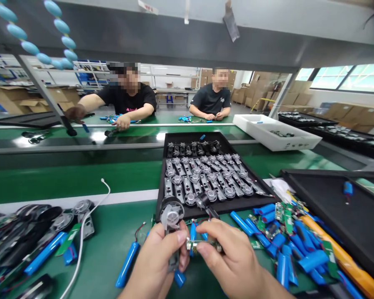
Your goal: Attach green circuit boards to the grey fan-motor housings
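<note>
Near the bottom centre, my left hand point(162, 253) grips a grey fan housing point(172, 216), its round end up and its handle running down through the fingers. Just to the right, my right hand point(227, 249) pinches a small circuit board point(195, 246) between thumb and fingers, its end close to the left thumb. Partly hidden behind the hands are blue cylindrical batteries; one blue battery point(127, 263) with a wire lies left of my left hand. Beyond the hands, a black tray point(255, 201) holds rows of similar grey housings.
Many blue batteries point(313, 261) and boards are heaped at right beside an orange bar point(345, 253) and another black tray point(318, 199). Housings and a white cable point(81, 245) lie left. Across the bench are two people and a white bin point(274, 135); a shelf point(174, 37) hangs above.
</note>
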Demonstrator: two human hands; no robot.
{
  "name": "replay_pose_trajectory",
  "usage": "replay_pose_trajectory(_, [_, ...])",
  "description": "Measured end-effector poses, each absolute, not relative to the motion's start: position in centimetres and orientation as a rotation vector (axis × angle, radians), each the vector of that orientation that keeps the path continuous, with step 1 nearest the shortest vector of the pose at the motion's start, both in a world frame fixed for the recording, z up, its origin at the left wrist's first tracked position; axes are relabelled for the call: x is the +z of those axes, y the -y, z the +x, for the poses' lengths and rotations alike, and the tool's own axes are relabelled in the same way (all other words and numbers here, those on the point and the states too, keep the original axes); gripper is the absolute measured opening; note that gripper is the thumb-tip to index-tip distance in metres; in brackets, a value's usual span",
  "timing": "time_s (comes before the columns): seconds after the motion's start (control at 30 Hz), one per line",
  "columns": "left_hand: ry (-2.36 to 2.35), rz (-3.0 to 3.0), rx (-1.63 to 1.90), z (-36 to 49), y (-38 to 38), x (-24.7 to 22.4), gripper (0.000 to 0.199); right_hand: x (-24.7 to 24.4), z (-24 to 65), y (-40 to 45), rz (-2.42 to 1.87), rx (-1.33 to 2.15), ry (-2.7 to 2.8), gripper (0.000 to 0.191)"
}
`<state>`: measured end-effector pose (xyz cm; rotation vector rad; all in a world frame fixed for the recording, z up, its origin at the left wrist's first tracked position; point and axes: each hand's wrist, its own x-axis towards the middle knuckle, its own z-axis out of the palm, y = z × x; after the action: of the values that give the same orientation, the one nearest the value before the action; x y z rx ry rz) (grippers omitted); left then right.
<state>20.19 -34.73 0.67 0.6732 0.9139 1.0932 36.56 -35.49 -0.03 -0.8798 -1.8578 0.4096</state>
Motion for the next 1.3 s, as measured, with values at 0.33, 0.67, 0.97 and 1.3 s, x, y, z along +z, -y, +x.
replay_pose_trajectory(0.33, [-0.888,0.691,1.085,20.4,34.7,1.6,0.038,0.4,36.8,35.4,-0.91,0.61,1.822,0.02])
replay_pose_trajectory(0.67, [-0.92,0.684,1.053,20.8,35.1,1.5,0.039,0.3,36.8,35.3,-0.879,0.336,2.041,0.02])
replay_pose_trajectory(0.97, [-0.977,0.658,1.081,21.0,34.9,1.7,0.035,-0.3,36.9,35.3,-0.926,0.269,2.084,0.019])
replay_pose_trajectory(1.3, [-0.987,0.621,0.976,20.6,34.8,1.5,0.043,-0.2,37.5,34.9,-0.976,0.074,2.144,0.02])
